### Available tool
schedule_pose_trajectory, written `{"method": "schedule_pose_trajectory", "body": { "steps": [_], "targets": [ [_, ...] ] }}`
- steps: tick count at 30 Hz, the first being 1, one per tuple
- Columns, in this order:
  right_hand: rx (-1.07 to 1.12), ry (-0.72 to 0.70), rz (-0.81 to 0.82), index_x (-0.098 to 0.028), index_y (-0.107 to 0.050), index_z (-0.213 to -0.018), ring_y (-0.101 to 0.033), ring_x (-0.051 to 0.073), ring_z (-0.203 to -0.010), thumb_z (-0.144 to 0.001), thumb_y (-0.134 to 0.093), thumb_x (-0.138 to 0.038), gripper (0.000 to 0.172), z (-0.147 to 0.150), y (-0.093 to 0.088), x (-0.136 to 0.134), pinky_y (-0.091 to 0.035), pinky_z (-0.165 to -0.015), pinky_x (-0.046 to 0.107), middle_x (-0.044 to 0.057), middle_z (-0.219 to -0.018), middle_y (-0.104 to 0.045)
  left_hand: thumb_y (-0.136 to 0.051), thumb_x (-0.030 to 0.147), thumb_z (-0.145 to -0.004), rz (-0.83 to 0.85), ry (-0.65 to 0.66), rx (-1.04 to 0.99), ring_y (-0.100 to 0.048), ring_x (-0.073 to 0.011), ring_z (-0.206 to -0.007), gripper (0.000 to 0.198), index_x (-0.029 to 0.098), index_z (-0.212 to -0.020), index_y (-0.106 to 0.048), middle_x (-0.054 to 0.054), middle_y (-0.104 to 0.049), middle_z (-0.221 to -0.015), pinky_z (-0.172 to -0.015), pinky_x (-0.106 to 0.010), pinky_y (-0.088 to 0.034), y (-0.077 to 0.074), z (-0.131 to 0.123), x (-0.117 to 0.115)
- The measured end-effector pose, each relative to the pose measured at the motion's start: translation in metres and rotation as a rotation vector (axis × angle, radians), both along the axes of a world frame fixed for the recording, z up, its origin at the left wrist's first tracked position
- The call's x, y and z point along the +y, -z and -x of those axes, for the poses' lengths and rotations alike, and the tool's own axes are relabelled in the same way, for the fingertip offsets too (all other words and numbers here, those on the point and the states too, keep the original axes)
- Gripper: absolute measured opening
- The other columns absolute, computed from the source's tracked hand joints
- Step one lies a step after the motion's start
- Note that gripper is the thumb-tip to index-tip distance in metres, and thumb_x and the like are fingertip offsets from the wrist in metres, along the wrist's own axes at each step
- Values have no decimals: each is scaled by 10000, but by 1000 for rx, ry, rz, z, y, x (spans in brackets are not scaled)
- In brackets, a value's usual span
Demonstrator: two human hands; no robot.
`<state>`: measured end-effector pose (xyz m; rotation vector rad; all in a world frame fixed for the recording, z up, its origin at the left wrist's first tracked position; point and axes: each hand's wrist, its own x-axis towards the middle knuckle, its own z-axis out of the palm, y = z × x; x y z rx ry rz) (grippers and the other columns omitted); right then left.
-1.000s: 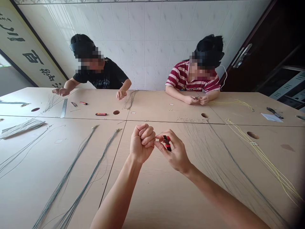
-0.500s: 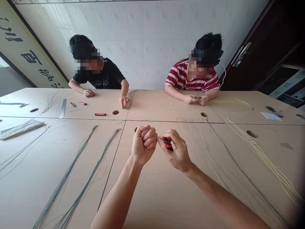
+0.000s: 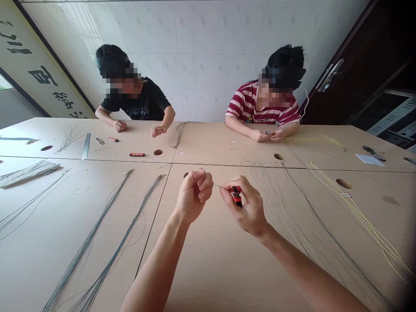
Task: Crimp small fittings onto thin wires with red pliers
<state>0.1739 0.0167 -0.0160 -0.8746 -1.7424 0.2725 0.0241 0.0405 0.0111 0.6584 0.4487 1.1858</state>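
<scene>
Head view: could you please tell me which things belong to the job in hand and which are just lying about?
In hand: left hand closed on a thin wire; right hand gripping a red-and-black tool at the wire's end.
Lying about: grey wire bundles, steel ruler, yellow wires, all on the table.

The pale wooden table [image 3: 208, 268] carries grey wire bundles [image 3: 85, 243] at eight o'clock, yellow wires [image 3: 367, 222] at three, perhaps a ruler [image 3: 86, 146] at ten.

Two co-workers [image 3: 250, 108] sit opposite; left hand [image 3: 194, 195] and right hand [image 3: 247, 206] make two; one red-and-black tool [image 3: 237, 196], two grey wire bundles [image 3: 91, 234], one ruler [image 3: 86, 146].
</scene>
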Motion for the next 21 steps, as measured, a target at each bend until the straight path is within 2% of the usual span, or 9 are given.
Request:
{"method": "schedule_pose_trajectory", "body": {
  "steps": [3, 8, 10, 13, 16, 18, 19, 21],
  "targets": [
    [-23, -7, -15, -237, -531, -854, -521, 159, -725, -902, -538, -133, 114, -3, 0, 0, -413, -669, 326, 9, -776, -569, -551, 246, -796, -48, -91, 141, -220, -17, -375, 301, 156, -535, -432, 44, -446, -510, -351, -164, -185, 0, 1, 0],
    [-105, -28, -89, -233, -537, -906, -491, 162, -724, -855, -549, -71, 170, -9, 1, 2, -399, -709, 349, 7, -783, -568, -562, 241, -806, -179, -332, 416, -300, -50, -404, 270, 158, -550, -545, 20, -506, -476, -396, -201, -210, 4, 2, 0],
    [-129, -33, -115, -233, -534, -923, -488, 160, -717, -837, -542, -45, 207, -11, 0, 1, -392, -714, 350, 2, -779, -569, -571, 235, -814, -225, -374, 503, -307, -57, -404, 265, 166, -558, -579, 25, -505, -465, -410, -215, -225, 5, 4, 0],
    [-151, -36, -127, -234, -527, -929, -493, 158, -703, -824, -523, -24, 235, -13, -2, 0, -386, -712, 348, -5, -761, -567, -594, 262, -834, -294, -334, 632, -276, -66, -401, 227, 180, -639, -679, 53, -404, -397, -422, -224, -221, 1, 12, -1],
    [-150, -43, -105, -235, -523, -925, -498, 167, -709, -828, -520, -33, 224, -13, -4, 0, -390, -702, 352, 1, -761, -570, -629, 284, -830, -369, -225, 737, -261, -53, -425, 160, 182, -790, -745, 9, -590, -560, -430, -228, -216, -5, 20, -4],
    [-137, -48, -76, -234, -522, -906, -497, 173, -716, -843, -520, -54, 191, -13, -4, -1, -397, -692, 353, 11, -771, -571, -685, 288, -793, -403, -172, 751, -275, -51, -443, 134, 184, -839, -755, -16, -647, -666, -432, -231, -215, -8, 24, -6],
    [-130, -50, -60, -233, -520, -889, -497, 173, -717, -852, -520, -64, 173, -13, -5, -1, -400, -689, 351, 14, -775, -572, -714, 285, -771, -417, -149, 750, -271, -53, -443, 133, 183, -846, -757, -7, -621, -630, -432, -233, -207, -9, 25, -6],
    [-117, -58, -30, -230, -517, -863, -496, 168, -717, -869, -522, -81, 149, -13, -6, -1, -402, -684, 342, 15, -774, -569, -747, 270, -747, -443, -97, 772, -238, -58, -438, 128, 178, -836, -758, 42, -466, -495, -431, -235, -184, -9, 27, -7]
  ]
}}
